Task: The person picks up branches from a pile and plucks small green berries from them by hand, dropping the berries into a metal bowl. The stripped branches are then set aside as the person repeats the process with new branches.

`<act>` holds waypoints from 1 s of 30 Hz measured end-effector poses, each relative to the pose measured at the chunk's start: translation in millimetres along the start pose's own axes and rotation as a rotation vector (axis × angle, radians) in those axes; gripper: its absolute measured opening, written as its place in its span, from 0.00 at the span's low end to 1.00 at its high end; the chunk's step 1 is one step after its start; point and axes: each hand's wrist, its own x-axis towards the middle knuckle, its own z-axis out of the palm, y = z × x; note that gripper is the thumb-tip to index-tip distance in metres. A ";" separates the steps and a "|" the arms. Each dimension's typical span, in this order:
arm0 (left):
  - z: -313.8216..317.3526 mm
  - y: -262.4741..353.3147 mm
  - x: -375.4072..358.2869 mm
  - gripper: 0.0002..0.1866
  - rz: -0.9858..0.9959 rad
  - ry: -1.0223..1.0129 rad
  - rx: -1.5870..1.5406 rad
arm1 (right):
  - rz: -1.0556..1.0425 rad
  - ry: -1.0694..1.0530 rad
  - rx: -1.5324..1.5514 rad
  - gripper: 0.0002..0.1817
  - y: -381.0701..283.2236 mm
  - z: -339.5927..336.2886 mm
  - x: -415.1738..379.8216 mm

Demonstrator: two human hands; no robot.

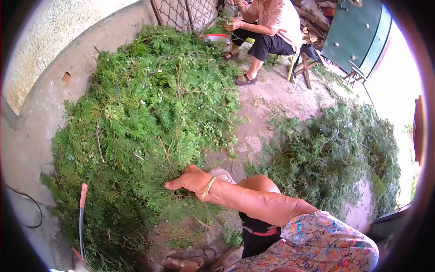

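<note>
My right hand (189,180), with a gold-coloured bracelet on the wrist, reaches left from the lower right. Its fingers are curled round the stems of a leafy green sprig (158,181) at the near edge of a large heap of cut evergreen branches (154,95). Pale round cones or berries show among the leaves. Part of the grip is hidden by the back of the hand and the foliage. My left hand cannot be seen.
A second, darker heap of branches (321,154) lies at the right. Another person (272,22) sits at the top beside a red-rimmed basin (217,37). A pink-handled tool (83,199) stands at lower left. A wall (50,95) curves along the left.
</note>
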 end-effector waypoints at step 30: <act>-1.3 -17.8 19.9 0.18 0.051 -0.035 -0.073 | 0.023 -0.050 0.076 0.24 -10.1 -0.1 -14.7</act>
